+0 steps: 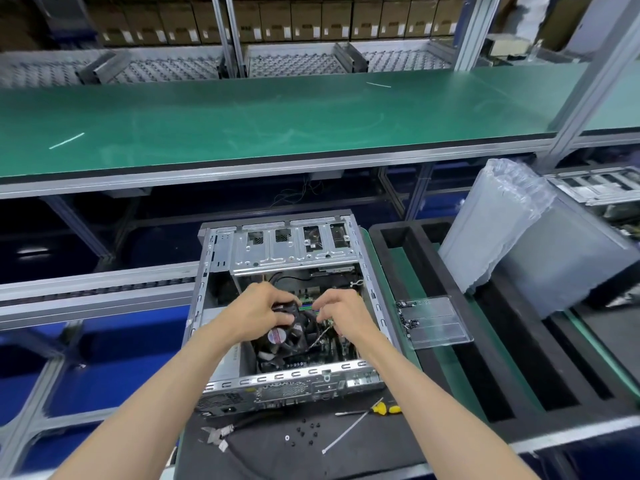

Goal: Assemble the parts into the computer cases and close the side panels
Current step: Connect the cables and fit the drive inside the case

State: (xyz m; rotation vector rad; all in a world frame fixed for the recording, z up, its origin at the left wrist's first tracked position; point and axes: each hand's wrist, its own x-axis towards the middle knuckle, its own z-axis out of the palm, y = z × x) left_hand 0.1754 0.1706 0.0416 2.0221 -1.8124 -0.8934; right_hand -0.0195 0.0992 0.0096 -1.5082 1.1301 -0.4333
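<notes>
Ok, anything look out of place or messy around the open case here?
Mostly loose bits: small black screws scattered on the mat in front of the computer case, beside a stray white cable tie and a yellow-handled screwdriver. No damage visible.

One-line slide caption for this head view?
Both hands work at the black cooler fan inside the open grey metal computer case.

An open computer case (291, 306) lies on its side on a dark mat (363, 452) at the near edge of the tabletop, and both hands reach into it. The left hand (258, 313) curls over the top of a black cooler fan (282, 337), and the right hand (343, 315), fingers bent, works just beside the fan at small wires. On the mat near the case lie a yellow-handled screwdriver (372, 409), a white cable tie (346, 433) and loose black screws (306, 432); a clear plastic tray (434, 322) sits right of the case.
</notes>
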